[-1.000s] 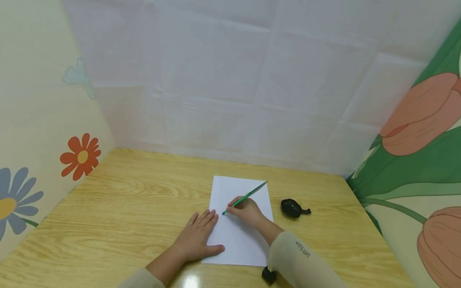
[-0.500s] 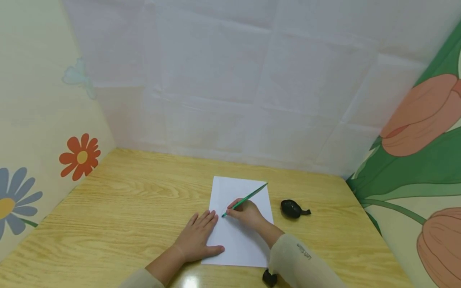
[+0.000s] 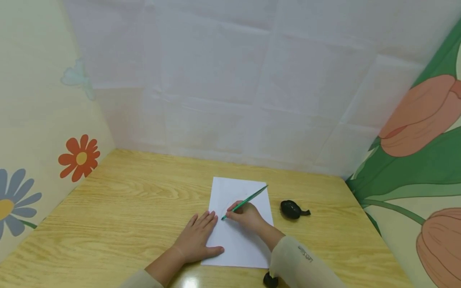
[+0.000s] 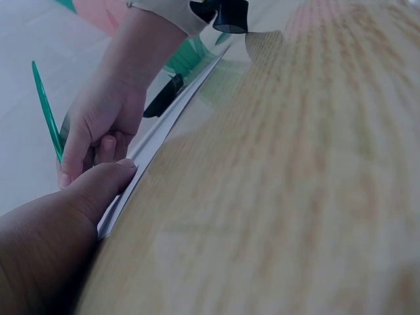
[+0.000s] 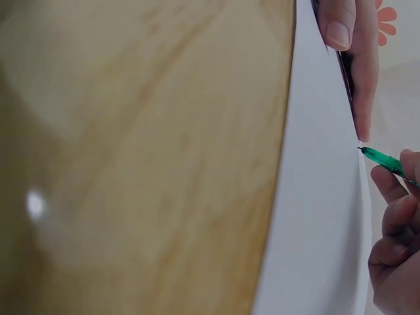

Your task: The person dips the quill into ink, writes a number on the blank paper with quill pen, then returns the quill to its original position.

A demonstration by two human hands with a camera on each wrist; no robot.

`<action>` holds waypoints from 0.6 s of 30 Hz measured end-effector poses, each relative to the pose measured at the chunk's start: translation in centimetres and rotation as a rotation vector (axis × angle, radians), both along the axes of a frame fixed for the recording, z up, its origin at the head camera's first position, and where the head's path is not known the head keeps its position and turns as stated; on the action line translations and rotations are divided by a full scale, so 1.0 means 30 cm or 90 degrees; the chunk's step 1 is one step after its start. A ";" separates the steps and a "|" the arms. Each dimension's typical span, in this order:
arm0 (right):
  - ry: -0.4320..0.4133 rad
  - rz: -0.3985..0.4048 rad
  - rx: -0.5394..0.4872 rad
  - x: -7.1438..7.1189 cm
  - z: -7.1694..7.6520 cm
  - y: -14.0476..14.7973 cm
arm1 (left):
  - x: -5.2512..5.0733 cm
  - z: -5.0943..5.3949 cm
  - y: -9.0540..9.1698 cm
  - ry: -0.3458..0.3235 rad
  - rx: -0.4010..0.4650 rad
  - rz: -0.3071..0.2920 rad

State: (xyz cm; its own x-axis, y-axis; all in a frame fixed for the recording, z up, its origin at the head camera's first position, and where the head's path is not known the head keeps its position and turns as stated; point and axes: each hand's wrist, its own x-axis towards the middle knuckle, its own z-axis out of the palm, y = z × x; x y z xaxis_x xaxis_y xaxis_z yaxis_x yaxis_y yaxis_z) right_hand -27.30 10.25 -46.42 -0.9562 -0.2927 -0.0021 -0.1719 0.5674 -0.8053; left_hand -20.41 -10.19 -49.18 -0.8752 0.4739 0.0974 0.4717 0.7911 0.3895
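Note:
A white sheet of paper [image 3: 245,250] lies on the wooden table. My right hand [image 3: 248,218] pinches a slim green pen [image 3: 251,197], tilted with its upper end to the far right. In the right wrist view the dark tip of the pen [image 5: 380,159] meets the paper [image 5: 321,164]. A faint curved line shows on the sheet near the pen in the head view. My left hand [image 3: 196,238] rests with straight, spread fingers across the paper's left edge, its thumb on the sheet. From the left wrist, the left thumb [image 4: 98,187] appears close to the right hand [image 4: 108,111].
A glossy black rounded object with a short tail [image 3: 291,209] lies right of the paper. Another small black object [image 3: 270,279] sits by the near edge, partly behind the right sleeve [image 3: 304,262]. A white sheet [image 3: 216,80] hangs behind the table [image 3: 144,200]; flower-printed panels flank it.
The pen tip has shifted slightly toward the near side of the paper, the right hand moving with it. A faint curved line is now discernible on the sheet. My left hand stays in place.

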 end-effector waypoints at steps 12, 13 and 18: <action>0.014 0.009 0.014 0.015 -0.007 0.005 | 0.005 0.005 0.002 -0.002 0.004 0.001; 0.013 0.009 0.013 0.017 -0.007 0.005 | 0.004 0.005 0.002 -0.003 0.004 0.001; 0.008 0.011 0.013 0.021 -0.007 0.008 | 0.002 0.006 0.002 -0.004 0.001 0.003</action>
